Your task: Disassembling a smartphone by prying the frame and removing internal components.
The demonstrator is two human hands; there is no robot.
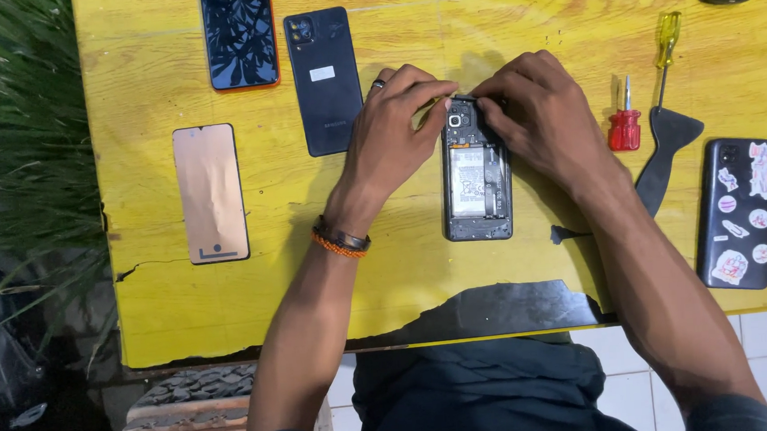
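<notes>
The yellow wooden table (184, 319) carries all parts; its near edge is chipped, with dark patches showing at the front. At table centre lies the opened smartphone (477, 182), back cover off, battery and frame exposed, long axis running away from the person, camera end farthest. Both hands meet at that far end. The left hand (393, 129) reaches in from the left with fingers curled, thumb and forefinger pinched at the top-left corner near the camera module; whether it holds a tool cannot be told. The right hand (538, 110) comes from the right, fingertips pressed on the top edge, hand mostly closed over the frame. Both are about equally near. Bare table lies between the phone and its neighbours. Left of centre: a dark phone back cover (325, 80), an orange-rimmed phone (239, 32) and a copper-coloured panel (210, 193). Right of centre: a black pry tool (667, 146), a sticker-covered phone (741, 213), a yellow-handled screwdriver (665, 43) and a small red-handled screwdriver (624, 122).
</notes>
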